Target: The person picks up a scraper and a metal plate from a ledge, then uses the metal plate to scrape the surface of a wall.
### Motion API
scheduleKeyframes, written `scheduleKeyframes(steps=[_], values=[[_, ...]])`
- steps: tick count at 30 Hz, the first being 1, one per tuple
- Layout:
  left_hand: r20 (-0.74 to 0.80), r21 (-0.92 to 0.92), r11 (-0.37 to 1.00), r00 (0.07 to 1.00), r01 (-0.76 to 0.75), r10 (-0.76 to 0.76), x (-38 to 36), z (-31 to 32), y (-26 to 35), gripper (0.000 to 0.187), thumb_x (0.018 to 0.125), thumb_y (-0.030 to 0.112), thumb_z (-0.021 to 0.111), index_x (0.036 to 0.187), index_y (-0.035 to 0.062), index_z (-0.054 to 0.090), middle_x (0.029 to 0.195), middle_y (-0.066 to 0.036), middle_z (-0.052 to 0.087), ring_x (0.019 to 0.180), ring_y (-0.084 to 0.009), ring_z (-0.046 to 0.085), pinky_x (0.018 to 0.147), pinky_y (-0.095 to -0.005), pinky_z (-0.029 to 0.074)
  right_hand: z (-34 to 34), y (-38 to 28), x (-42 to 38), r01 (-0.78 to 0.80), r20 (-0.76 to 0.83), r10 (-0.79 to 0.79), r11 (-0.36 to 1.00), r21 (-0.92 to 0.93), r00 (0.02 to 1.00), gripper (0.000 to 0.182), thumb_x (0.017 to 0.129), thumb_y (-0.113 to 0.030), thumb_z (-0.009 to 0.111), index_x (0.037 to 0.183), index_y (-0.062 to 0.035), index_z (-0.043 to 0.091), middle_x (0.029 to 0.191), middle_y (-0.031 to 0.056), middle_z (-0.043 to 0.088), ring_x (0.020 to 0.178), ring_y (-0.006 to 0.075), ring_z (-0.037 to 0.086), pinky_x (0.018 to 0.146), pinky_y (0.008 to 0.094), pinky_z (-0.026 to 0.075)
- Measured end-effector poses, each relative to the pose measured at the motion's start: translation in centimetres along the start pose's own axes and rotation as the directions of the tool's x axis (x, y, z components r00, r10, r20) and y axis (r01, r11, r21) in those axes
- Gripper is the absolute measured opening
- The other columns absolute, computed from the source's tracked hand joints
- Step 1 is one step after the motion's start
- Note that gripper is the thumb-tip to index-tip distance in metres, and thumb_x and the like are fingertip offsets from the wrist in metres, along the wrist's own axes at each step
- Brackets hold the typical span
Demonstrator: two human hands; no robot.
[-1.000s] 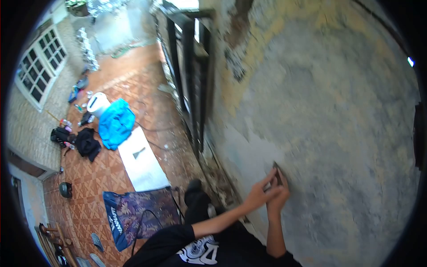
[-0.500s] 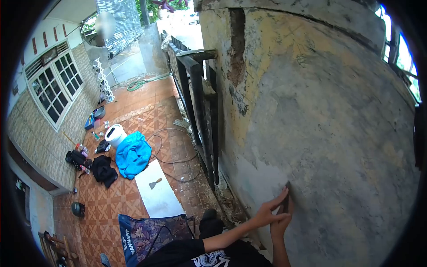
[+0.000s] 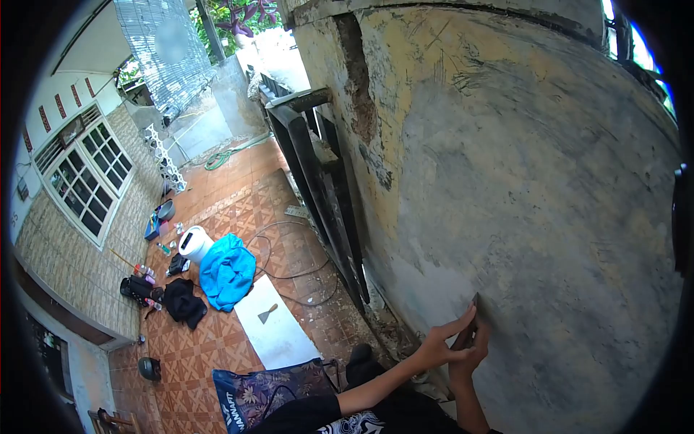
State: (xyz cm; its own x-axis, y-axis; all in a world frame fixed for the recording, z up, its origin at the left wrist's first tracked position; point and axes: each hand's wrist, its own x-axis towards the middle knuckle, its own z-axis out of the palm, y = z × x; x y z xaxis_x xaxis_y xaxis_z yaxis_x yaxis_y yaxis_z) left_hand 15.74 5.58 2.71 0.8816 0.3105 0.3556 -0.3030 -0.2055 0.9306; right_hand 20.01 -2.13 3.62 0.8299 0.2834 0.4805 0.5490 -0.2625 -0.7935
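Observation:
A thin, dark flat tool, seen almost edge-on, rests against the grey plastered wall at the lower right of the head view. My right hand is closed around its lower part, with the wrist coming up from below. From the left, my left hand reaches across and grips the same tool, its fingertips up near the tool's upper end and its thumb by my right hand. A paler smooth patch of plaster lies just left of the tool. The fingers hide much of the tool.
A dark metal gate stands left of the wall. On the tiled floor lie a white board with a putty knife, a blue cloth by a white bucket, a cable and a patterned bag.
The camera view has turned, so the floor things sit lower and further right. Both hands stay on the tool against the wall, appearing slightly further right.

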Motion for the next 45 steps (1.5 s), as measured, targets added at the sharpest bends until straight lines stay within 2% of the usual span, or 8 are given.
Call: scheduleKeyframes(steps=[5, 23, 28, 35, 41, 43, 44, 45], values=[[0.000, -0.036, 0.993, 0.994, 0.109, -0.109, 0.1, -0.1, -0.3, 0.075, 0.068, 0.013, 0.067, 0.133, 0.0073, 0.030, 0.136, -0.011, 0.033, 0.120, -0.0163, 0.037, 0.094, -0.0291, 0.036, 0.6, 0.8, 0.7, 0.093, -0.030, -0.094, 0.995, -0.039, 0.995, 0.022, 0.078, -0.002, 0.051, 0.100, -0.0001, 0.055, 0.080, 0.0132, 0.055, 0.071, 0.0290, 0.059, 0.059, 0.0346, 0.046], [-0.035, -0.004, 0.999, 0.998, 0.043, -0.043, 0.1, 0.7, -0.4, 0.075, 0.070, 0.015, 0.068, 0.134, 0.0083, 0.028, 0.137, -0.012, 0.031, 0.120, -0.0179, 0.037, 0.093, -0.0282, 0.037, 0.4, 0.6, 1.1, 0.114, -0.060, -0.118, 0.991, -0.067, 0.991, 0.023, 0.077, -0.004, 0.052, 0.100, -0.0029, 0.059, 0.075, 0.0102, 0.057, 0.062, 0.0236, 0.058, 0.052, 0.0313, 0.045], [-0.335, -0.011, 0.994, 0.937, 0.105, -0.102, 0.6, 4.5, 2.7, 0.073, 0.072, 0.013, 0.066, 0.134, 0.0059, 0.028, 0.137, -0.013, 0.030, 0.120, -0.0209, 0.038, 0.092, -0.0302, 0.039, -2.3, 0.1, 2.8, 0.133, 0.088, -0.135, 0.991, 0.032, 0.987, 0.021, 0.078, -0.005, 0.053, 0.097, -0.0032, 0.060, 0.077, 0.0088, 0.059, 0.064, 0.0202, 0.059, 0.054, 0.0287, 0.045], [-0.253, -0.005, 1.000, 0.967, 0.026, -0.026, 0.5, 4.3, 3.3, 0.071, 0.073, 0.010, 0.064, 0.133, 0.0051, 0.028, 0.137, -0.015, 0.030, 0.120, -0.0206, 0.037, 0.092, -0.0295, 0.038, -2.7, -1.5, 2.4, 0.037, -0.029, -0.036, 0.997, 0.060, 0.999, 0.021, 0.079, -0.008, 0.053, 0.098, -0.0030, 0.060, 0.080, 0.0093, 0.060, 0.067, 0.0233, 0.061, 0.057, 0.0307, 0.046], [-0.182, -0.058, 0.997, 0.982, 0.046, -0.055, 0.4, 1.3, 1.3, 0.069, 0.073, 0.010, 0.063, 0.133, 0.0030, 0.029, 0.134, -0.016, 0.036, 0.116, -0.0178, 0.042, 0.091, -0.0273, 0.039, 0.3, -1.2, 1.9, 0.109, -0.100, -0.122, 0.986, -0.128, 0.987, 0.021, 0.079, -0.012, 0.054, 0.098, -0.0035, 0.060, 0.080, 0.0097, 0.060, 0.068, 0.0250, 0.060, 0.058, 0.0332, 0.046], [-0.158, 0.061, 0.996, 0.985, -0.066, 0.075, 0.5, 0.5, 0.8, 0.068, 0.074, 0.008, 0.062, 0.133, 0.0014, 0.029, 0.129, -0.017, 0.042, 0.111, -0.0168, 0.046, 0.087, -0.0271, 0.040, 1.4, -0.1, 1.4, 0.180, -0.141, -0.196, 0.976, -0.122, 0.970, 0.025, 0.078, -0.012, 0.055, 0.101, -0.0049, 0.060, 0.082, 0.0098, 0.060, 0.069, 0.0266, 0.059, 0.058, 0.0335, 0.046], [-0.134, 0.033, 0.999, 0.990, -0.032, 0.037, 0.5, 1.1, 1.0, 0.068, 0.074, 0.008, 0.062, 0.133, 0.0014, 0.029, 0.129, -0.017, 0.042, 0.111, -0.0168, 0.046, 0.087, -0.0271, 0.040, 1.4, 0.7, 1.8, 0.139, -0.137, -0.160, 0.979, -0.151, 0.978, 0.025, 0.078, -0.012, 0.055, 0.101, -0.0049, 0.060, 0.082, 0.0098, 0.060, 0.069, 0.0266, 0.059, 0.058, 0.0335, 0.046], [-0.305, 0.060, 0.993, 0.949, 0.102, -0.079, 0.8, 1.6, 1.3, 0.068, 0.074, 0.008, 0.062, 0.133, 0.0008, 0.028, 0.127, -0.018, 0.043, 0.109, -0.0168, 0.048, 0.085, -0.0271, 0.042, 1.2, 1.7, 2.7, 0.179, 0.058, -0.176, 0.982, -0.060, 0.983, 0.027, 0.077, -0.012, 0.056, 0.103, -0.0061, 0.059, 0.083, 0.0094, 0.059, 0.069, 0.0272, 0.059, 0.058, 0.0331, 0.046]])
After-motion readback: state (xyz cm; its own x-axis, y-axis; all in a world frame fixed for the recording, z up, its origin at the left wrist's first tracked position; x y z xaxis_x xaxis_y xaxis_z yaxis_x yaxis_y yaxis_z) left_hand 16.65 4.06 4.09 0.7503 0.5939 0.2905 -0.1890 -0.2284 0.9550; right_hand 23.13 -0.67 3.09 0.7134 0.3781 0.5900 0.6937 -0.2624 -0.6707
